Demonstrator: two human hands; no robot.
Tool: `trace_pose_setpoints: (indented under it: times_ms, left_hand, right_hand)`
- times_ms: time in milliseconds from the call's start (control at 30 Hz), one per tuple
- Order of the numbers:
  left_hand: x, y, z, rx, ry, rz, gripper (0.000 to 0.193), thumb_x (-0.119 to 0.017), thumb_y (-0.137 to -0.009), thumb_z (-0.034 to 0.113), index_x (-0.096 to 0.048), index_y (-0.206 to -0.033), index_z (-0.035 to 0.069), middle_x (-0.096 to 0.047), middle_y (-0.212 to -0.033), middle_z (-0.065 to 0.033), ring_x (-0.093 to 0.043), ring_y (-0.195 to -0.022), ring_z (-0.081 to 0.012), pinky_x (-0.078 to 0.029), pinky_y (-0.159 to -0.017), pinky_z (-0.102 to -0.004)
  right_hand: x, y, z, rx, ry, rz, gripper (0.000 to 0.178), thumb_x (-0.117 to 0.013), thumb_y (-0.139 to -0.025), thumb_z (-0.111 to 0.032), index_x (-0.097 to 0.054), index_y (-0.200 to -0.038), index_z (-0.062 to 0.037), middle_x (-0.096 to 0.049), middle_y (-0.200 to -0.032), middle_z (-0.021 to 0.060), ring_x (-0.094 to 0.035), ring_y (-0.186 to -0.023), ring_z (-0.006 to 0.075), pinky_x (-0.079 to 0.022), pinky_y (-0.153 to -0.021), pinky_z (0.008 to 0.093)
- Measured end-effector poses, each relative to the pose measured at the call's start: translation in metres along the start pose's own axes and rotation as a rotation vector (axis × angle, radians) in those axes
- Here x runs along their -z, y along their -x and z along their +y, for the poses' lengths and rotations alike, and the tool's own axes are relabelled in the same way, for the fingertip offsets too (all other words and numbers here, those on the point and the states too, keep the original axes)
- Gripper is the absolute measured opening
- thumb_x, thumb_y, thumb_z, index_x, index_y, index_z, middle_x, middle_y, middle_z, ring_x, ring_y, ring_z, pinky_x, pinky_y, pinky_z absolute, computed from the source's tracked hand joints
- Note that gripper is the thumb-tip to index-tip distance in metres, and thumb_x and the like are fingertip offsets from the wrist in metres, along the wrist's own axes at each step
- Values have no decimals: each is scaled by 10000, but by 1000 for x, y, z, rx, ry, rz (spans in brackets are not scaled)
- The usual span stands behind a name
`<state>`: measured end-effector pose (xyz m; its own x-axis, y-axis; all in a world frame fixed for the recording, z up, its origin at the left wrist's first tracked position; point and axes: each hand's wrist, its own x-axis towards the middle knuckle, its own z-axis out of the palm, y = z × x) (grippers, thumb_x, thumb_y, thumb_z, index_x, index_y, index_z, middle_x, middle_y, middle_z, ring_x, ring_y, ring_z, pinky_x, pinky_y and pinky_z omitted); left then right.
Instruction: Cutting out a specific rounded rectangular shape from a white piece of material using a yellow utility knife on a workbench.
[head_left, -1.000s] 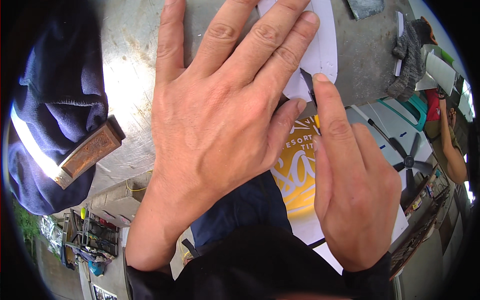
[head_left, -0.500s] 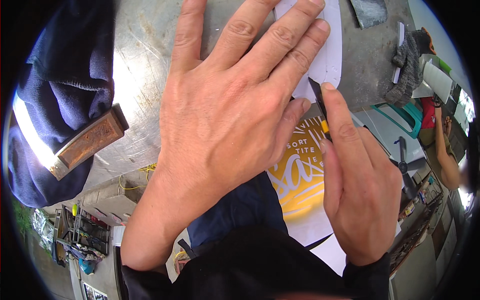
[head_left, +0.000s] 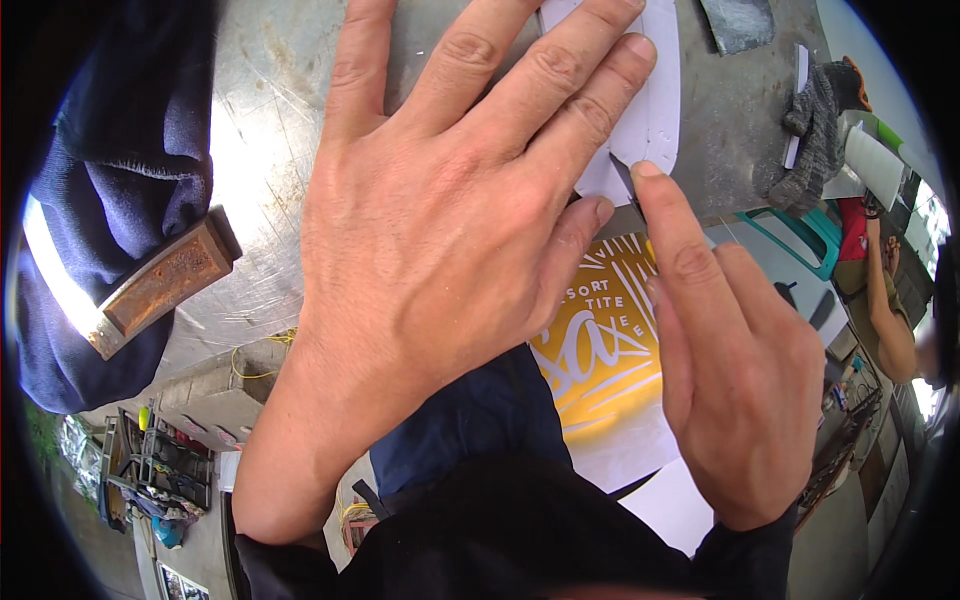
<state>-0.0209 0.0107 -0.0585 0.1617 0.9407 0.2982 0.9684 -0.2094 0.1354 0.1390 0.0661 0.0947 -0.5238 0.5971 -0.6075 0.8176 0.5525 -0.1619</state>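
My left hand [head_left: 430, 220] lies spread with its fingers apart, pressing flat on a white sheet [head_left: 658, 110] that rests on the metal table. A thin cut or scored line runs along this sheet beside my fingertips. My right hand [head_left: 745, 370] grips a utility knife [head_left: 623, 178], index finger stretched along it. The dark blade touches the sheet's near end, just right of my left thumb; most of the handle is hidden by my fingers. Below the table edge, between my hands, a white sheet with a yellow print [head_left: 600, 395] and pale lettering hangs or lies lower down.
On the left of the metal table [head_left: 265, 150] lie a dark blue cloth [head_left: 130, 150] and a rusty metal block [head_left: 165, 285]. A dark grey piece [head_left: 740, 22] and a grey knit glove [head_left: 825, 130] lie right. Beyond are a teal plastic frame [head_left: 815, 245] and another person's arm [head_left: 888, 300].
My right hand has shifted slightly right and tilted, with the knife blade still at the sheet's near end. My left hand stays spread on the sheet; the whole view has drifted slightly.
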Motion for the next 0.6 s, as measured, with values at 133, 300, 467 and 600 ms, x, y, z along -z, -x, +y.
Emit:
trace_pose_setpoints:
  times_ms: [133,300,467,600]
  left_hand:
    - [1,-2,4,4,-6,6,681,-731,-837,551,-634,-1435,238,-512,-1565,-23,-397,-1492,-284,-158,-1238,-575]
    - [-1,-1,3,7,-13,14,683,-731,-837,547,-632,-1437,237,-512,-1565,-21,-396,-1494,-283,-156,-1238,-574]
    - [-3,0,3,5,-22,27,684,-732,-837,543,-629,-1440,237,-512,-1566,-19,-395,-1495,-283,-153,-1239,-573]
    - [-4,-1,3,2,-26,38,685,-733,-837,540,-628,-1442,236,-512,-1566,-17,-394,-1496,-282,-151,-1240,-573]
  right_hand:
    - [4,-2,3,2,15,-42,564,-610,-917,31,-562,-1468,-77,-556,-806,132,-589,-664,302,-486,-612,420]
    - [7,-2,4,2,-2,-64,566,-606,-923,31,-551,-1476,-77,-560,-807,134,-589,-662,305,-486,-613,426]
    - [6,-2,6,11,-15,-70,566,-605,-927,30,-545,-1481,-75,-565,-811,145,-585,-665,324,-487,-616,430]
    - [6,-2,7,10,-22,-73,569,-614,-925,25,-545,-1480,-79,-564,-809,151,-587,-673,342,-485,-619,438]
